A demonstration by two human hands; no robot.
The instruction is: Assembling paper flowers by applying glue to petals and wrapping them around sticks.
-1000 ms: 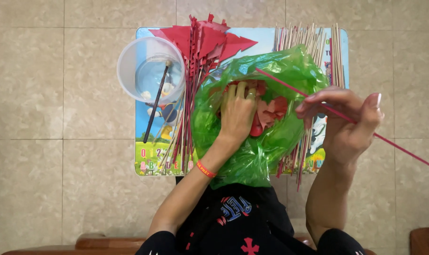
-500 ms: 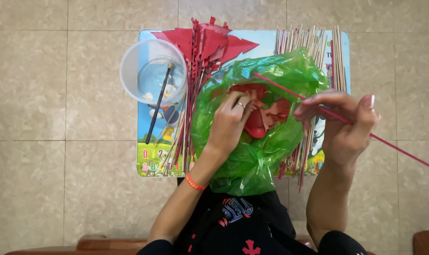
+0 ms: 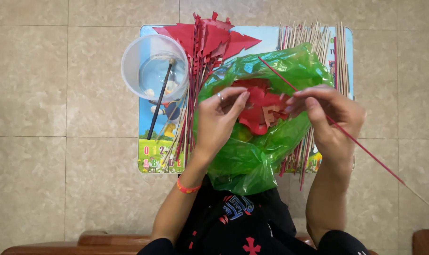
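Clear plastic cup with a dark brush stands at the desk's left edge, beside finished red paper flags on sticks. The left hand pinches a red paper cutout inside the green plastic bag; the right hand grips a thin red stick. Judged from this, a cutout is being picked; joining it to the stick needs it freed first. Bare sticks crowd the right, and the bag's folds hem the fingers in.
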